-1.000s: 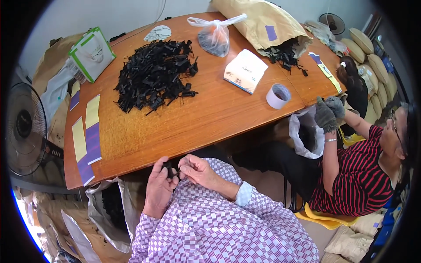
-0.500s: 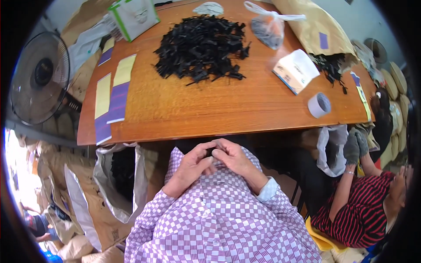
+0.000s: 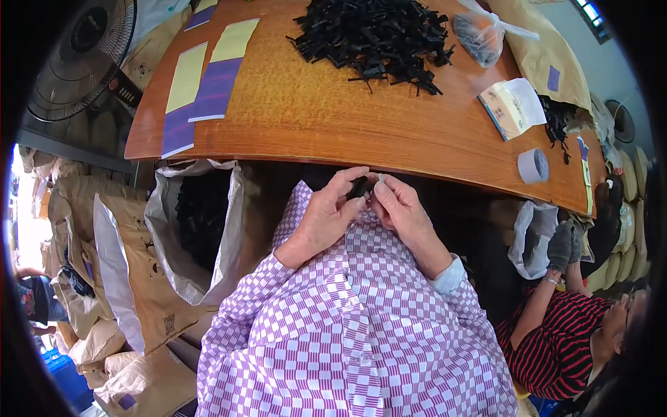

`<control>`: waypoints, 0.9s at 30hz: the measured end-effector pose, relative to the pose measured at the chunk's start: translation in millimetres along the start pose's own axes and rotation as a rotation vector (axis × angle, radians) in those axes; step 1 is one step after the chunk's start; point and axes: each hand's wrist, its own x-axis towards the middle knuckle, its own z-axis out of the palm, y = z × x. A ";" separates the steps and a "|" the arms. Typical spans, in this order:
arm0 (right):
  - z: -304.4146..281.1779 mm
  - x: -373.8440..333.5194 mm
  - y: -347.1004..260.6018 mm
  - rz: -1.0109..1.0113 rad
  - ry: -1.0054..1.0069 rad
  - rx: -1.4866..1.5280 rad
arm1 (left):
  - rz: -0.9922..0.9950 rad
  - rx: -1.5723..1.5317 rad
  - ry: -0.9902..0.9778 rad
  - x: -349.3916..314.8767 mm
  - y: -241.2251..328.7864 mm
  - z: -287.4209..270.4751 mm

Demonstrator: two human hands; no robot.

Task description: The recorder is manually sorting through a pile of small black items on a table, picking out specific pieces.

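Note:
Just in front of the table edge, both hands meet over my checked purple-and-white clothing. My left hand is closed, holding a small black piece between thumb and fingers. Close beside it, my right hand is pinched; a small pale spot shows at its fingertips, too small to name. On the table lies a heap of black strip-like pieces, similar in colour to the piece I hold.
The wooden table carries purple-and-yellow paper strips, a tape roll, a small box and a tied plastic bag. An open sack of black pieces stands left. A gloved co-worker sits right; a fan stands left.
The view has tilted down and shifted left, so the table sits higher. My hands have come slightly apart, and the black piece shows more plainly in my left hand.

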 end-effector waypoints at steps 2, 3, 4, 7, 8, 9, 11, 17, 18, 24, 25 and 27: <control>6.1 0.1 2.3 0.000 -0.007 -0.011 | 0.022 -0.007 0.032 -2.1 -2.9 -2.3; 8.0 -0.3 3.0 -0.003 -0.013 -0.017 | 0.043 -0.008 0.062 -3.3 -4.2 -3.3; 9.5 -1.4 2.1 -0.002 -0.017 -0.022 | 0.046 -0.011 0.067 -4.6 -5.7 -4.3; 13.6 0.3 1.1 0.017 0.003 -0.030 | 0.029 0.045 0.080 -5.4 -8.8 -8.5; 13.9 0.3 2.3 0.004 0.001 -0.045 | 0.056 0.072 0.096 -5.2 -7.7 -7.3; 14.3 0.7 2.5 -0.009 -0.001 -0.058 | 0.083 0.100 0.111 -4.8 -6.7 -6.6; 19.5 2.2 -0.2 -0.015 -0.010 -0.037 | 0.112 0.145 0.108 -3.8 -5.7 -6.8; 24.4 5.0 -1.6 -0.016 0.004 0.006 | 0.178 0.288 0.162 -0.4 -2.3 0.0; 22.8 4.8 0.6 -0.057 0.028 -0.047 | 0.197 0.319 0.170 1.2 -2.3 1.5; 19.8 9.3 12.2 -0.059 0.050 -0.004 | 0.164 0.365 0.234 3.8 5.9 10.5; 19.2 10.4 15.5 -0.062 0.045 -0.001 | 0.165 0.370 0.237 3.8 6.1 11.2; 19.9 18.7 22.6 -0.085 0.030 -0.017 | 0.175 0.475 0.277 3.8 6.0 8.2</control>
